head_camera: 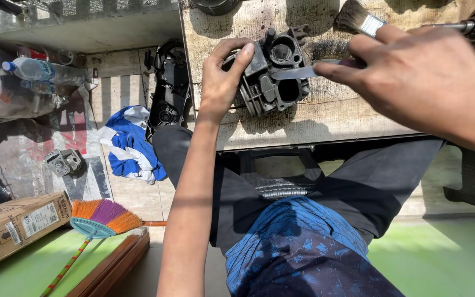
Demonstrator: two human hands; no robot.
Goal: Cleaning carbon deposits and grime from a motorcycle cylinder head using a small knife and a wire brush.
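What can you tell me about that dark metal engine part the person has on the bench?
The engine part is a chunky casting of dark grey metal, grimy looking, with round openings on its upper face and cooling fins along its lower side. It rests on a stained, worn wooden bench. The left hand grips its left side, thumb over the top. The right hand holds a thin flat blade whose tip lies across the part's middle.
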